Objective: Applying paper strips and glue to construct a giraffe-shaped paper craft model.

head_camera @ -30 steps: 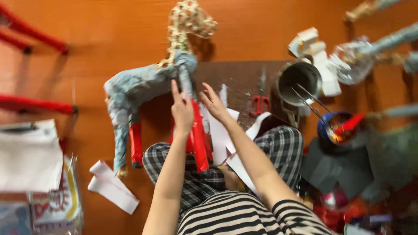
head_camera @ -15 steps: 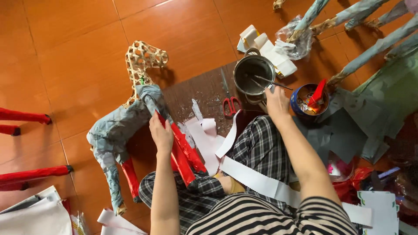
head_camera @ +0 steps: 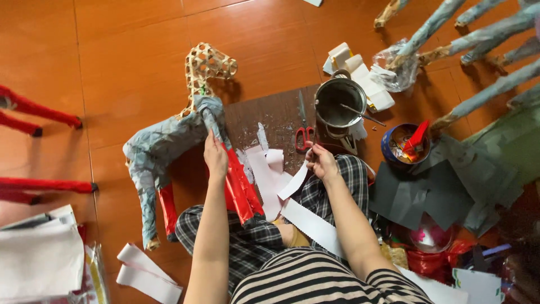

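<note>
Bare floor (head_camera: 129,62) open far left, pot (head_camera: 339,102), scissors (head_camera: 304,135), paint tin (head_camera: 405,145) crowding right

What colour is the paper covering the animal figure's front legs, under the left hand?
Glossy red, on the animal figure's front legs just below the left hand; the head view shows it.

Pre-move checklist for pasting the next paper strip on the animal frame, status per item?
1. Left hand steadying the paper-covered animal frame at its red-covered front leg: ok.
2. Right hand gripping a white paper strip: ok.
3. Metal pot with stirring stick near the right hand: ok.
4. Pot contents enough: cannot tell.
5. Scissors lying clear of both hands: ok.
6. Spare strips on the floor: ok.
</note>
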